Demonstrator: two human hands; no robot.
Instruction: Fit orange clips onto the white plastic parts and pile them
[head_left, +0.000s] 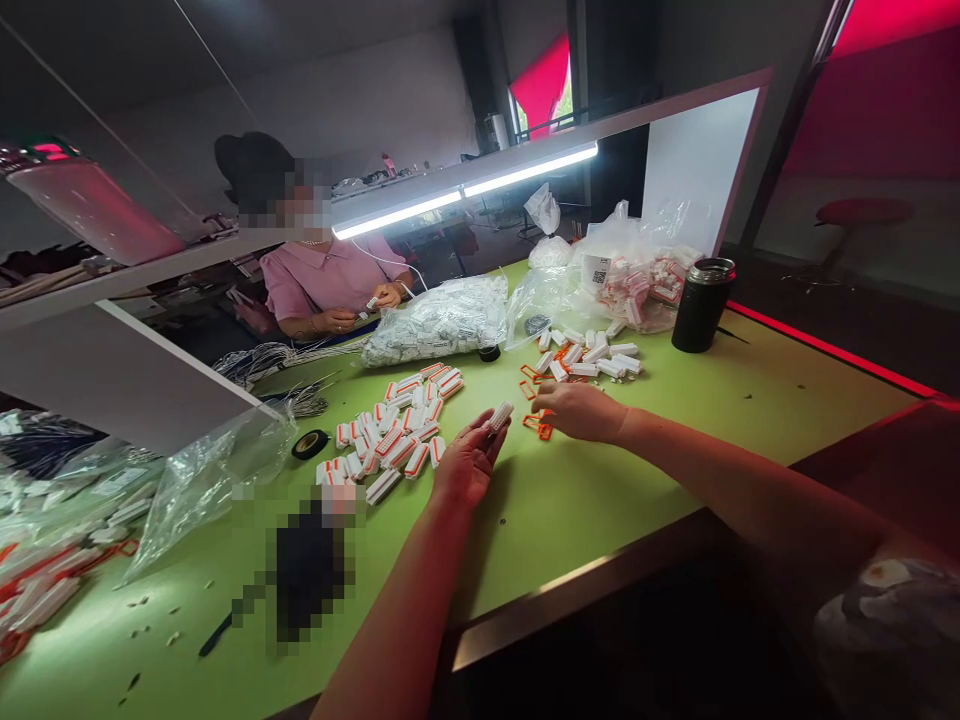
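My left hand (466,465) is palm up over the green table, its fingers closed on a white plastic connector housing (501,416) with rows of small holes. To its right, my right hand (581,411) reaches down with bent fingers at the loose orange frames (541,430). Its fingertips are drawn together there; whether a frame is between them I cannot make out. Behind that hand lies a pile of white housings (592,352). Left of my left hand spreads a heap of white housings fitted with orange frames (397,425).
A black tumbler (703,305) stands at the right. Clear bags of white parts (442,320) and of housings (645,280) lie at the back. Black tape (310,444) and a plastic bag (217,470) are at left. Across the table, a person in pink (330,280) handles small parts.
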